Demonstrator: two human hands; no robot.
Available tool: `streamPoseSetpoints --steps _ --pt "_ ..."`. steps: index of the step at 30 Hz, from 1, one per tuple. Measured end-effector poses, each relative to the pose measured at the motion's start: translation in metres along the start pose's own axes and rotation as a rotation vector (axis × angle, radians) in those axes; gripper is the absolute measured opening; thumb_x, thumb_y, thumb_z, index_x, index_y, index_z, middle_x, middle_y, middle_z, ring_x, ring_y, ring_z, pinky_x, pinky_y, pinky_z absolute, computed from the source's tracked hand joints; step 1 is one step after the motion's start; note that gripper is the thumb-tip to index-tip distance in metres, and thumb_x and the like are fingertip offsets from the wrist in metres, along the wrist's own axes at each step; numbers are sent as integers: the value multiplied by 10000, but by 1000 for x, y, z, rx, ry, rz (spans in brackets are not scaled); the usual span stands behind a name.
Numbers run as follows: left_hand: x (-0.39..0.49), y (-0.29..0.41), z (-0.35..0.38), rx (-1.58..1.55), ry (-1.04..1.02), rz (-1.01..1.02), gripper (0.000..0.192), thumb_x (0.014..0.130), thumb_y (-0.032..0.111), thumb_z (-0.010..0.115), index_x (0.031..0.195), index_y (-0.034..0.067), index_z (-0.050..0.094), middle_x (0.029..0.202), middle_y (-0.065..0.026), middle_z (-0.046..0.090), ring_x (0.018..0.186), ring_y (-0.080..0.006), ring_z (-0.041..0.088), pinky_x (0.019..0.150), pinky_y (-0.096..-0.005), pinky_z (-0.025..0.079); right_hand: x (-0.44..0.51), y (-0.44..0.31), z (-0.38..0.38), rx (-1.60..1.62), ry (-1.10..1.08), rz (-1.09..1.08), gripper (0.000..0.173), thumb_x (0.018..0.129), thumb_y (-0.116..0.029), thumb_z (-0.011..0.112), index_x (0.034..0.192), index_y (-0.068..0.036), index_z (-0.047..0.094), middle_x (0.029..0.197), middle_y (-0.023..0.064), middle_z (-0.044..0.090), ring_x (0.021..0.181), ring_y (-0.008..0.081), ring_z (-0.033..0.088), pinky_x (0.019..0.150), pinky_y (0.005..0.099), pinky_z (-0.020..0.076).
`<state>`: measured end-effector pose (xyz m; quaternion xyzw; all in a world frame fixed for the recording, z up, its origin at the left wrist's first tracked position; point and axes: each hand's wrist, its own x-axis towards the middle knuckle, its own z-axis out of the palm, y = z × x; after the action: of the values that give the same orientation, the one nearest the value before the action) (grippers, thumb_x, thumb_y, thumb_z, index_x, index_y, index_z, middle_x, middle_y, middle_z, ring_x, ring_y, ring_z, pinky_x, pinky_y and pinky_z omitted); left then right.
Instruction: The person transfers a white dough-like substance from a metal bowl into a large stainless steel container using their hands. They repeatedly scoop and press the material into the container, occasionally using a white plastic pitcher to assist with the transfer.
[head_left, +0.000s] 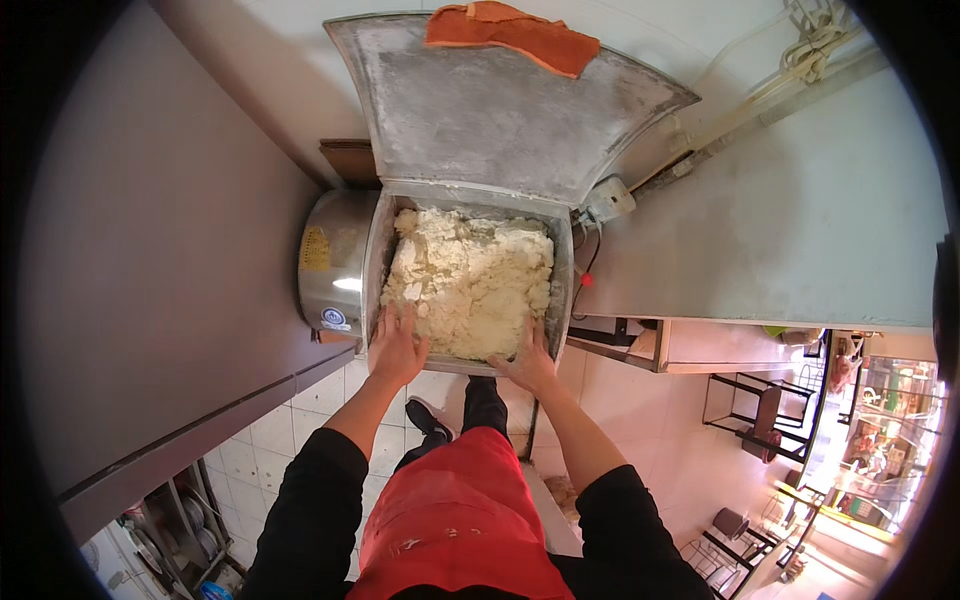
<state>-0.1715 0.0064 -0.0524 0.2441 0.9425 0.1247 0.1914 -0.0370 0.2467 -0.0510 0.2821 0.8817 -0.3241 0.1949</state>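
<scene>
A large, crumbly mass of pale dough (472, 281) fills much of the metal tub of a dough mixer (566, 300). At the tub's near left corner, my left hand (397, 349) rests with spread fingers on the dough's edge. My right hand (529, 356) is at the near right corner, its fingers pointing inward against the dough and its thumb apart along the near side. Some fingertips are partly hidden by dough. The mixer's metal lid (487, 112) stands raised behind the tub, with an orange cloth (514, 34) draped over its top edge.
A cylindrical steel housing (337, 262) adjoins the tub's left side, beside a tall grey panel (172, 247). To the right are a switch box (609, 201) with a cable and a pale surface (765, 247). Stools (761, 424) stand farther right on the tiled floor.
</scene>
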Motion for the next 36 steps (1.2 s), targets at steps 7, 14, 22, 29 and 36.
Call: streamPoseSetpoints --steps 7,14,22,29,36 --pt "1 -2 5 40 -9 -12 707 917 387 552 1495 48 326 1540 -251 280 1402 -425 316 1127 -467 334 9 -19 -10 -87 -80 56 1293 664 -533 827 1540 -4 37 1519 364 132 1347 547 334 1096 470 388" --pt "0 0 5 34 -30 -24 679 911 390 561 1465 50 367 1511 -231 330 1387 -422 335 1108 -479 361 28 -41 6 -80 -124 52 1305 640 -556 833 1507 70 84 1437 421 185 1237 525 453 1055 501 421" --pt "2 4 4 -10 -36 -20 689 883 374 614 1445 55 373 1490 -233 340 1363 -426 356 1082 -484 391 136 -48 13 -572 -495 133 1183 609 -546 846 1434 126 329 1391 317 424 1141 384 587 945 455 510" --pt "-2 -1 2 -76 32 33 684 865 337 645 1413 18 389 1473 -267 335 1327 -446 373 1063 -492 394 74 2 -44 326 -286 -72 720 793 -263 722 1340 93 418 1379 310 459 1146 441 574 887 500 539" --pt "36 -10 -1 -159 271 147 796 869 321 677 1456 -50 287 1505 -335 236 1371 -502 292 1116 -524 302 -3 8 21 -69 450 -293 515 874 -233 623 1295 38 501 1304 234 557 1205 401 537 1016 439 452"
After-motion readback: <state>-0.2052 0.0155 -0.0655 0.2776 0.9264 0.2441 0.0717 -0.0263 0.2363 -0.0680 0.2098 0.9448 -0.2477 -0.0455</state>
